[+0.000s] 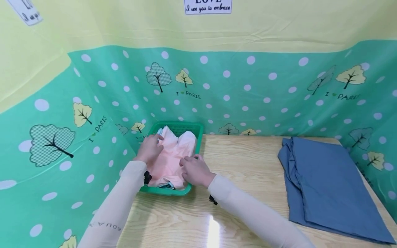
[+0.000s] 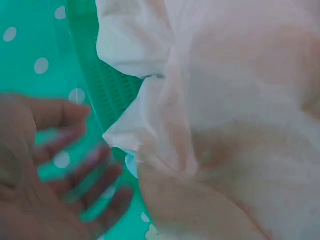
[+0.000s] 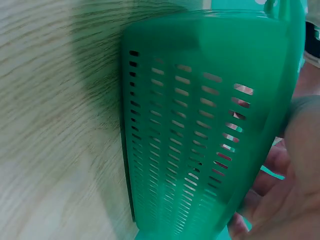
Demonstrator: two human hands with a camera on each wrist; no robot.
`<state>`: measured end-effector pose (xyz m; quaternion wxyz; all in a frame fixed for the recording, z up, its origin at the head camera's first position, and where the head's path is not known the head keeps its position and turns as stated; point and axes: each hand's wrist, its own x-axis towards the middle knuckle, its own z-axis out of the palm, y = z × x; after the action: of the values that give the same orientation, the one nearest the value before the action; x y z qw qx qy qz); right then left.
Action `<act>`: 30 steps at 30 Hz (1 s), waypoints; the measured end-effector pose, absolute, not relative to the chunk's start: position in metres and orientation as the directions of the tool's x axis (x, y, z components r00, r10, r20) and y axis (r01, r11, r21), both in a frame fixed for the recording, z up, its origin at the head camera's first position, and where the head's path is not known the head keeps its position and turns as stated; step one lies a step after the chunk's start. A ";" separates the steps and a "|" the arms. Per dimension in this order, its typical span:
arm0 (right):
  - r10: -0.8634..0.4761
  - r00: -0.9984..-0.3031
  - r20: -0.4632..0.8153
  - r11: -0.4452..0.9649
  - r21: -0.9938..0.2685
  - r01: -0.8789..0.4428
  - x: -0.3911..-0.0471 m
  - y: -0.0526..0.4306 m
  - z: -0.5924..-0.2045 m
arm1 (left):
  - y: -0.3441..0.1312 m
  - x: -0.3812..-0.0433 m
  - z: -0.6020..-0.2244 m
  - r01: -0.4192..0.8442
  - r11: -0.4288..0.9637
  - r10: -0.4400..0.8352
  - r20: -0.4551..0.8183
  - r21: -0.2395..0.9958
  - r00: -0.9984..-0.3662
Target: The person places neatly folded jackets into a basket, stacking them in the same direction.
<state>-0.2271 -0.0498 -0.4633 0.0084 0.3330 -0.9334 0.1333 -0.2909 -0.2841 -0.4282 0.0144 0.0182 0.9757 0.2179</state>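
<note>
Our left hand [image 1: 150, 148] half-open, empty, beside pink cloth [image 1: 172, 158]; right hand [image 1: 196, 170] at right rim of basket [image 1: 200, 137], hold unclear; curtain [image 1: 263, 82]: "PARIS".

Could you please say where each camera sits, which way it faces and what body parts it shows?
Head: worn on the head, facing forward and down at the green basket, pink cloth and blue cloth; left hand, right hand and sleeves show.
Left wrist: on that wrist, facing the pink cloth in the basket; the left hand shows, blurred.
Right wrist: on that wrist, facing the basket's slotted side and wooden table; the right hand shows.
Both wrist views share the basket.
</note>
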 end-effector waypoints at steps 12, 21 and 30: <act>-0.461 -0.843 0.277 0.388 -0.791 -0.472 -0.206 0.010 -0.470 | -0.287 -0.266 -0.428 -0.053 0.866 0.209 -0.456 0.498 -0.865; -0.189 -0.967 0.173 0.318 -0.920 -0.227 -0.205 0.115 -0.478 | -0.281 -0.244 -0.393 0.157 0.854 0.353 -0.330 0.496 -0.876; 0.079 -0.973 0.215 0.268 -0.945 -0.188 -0.197 0.204 -0.474 | -0.227 -0.219 -0.379 0.316 0.578 0.390 0.085 0.753 -0.917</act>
<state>-0.1969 0.2037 -0.4736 0.1102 0.0345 -0.7886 0.6040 -0.2194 -0.2273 -0.3793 0.0449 0.1991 0.8870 0.4141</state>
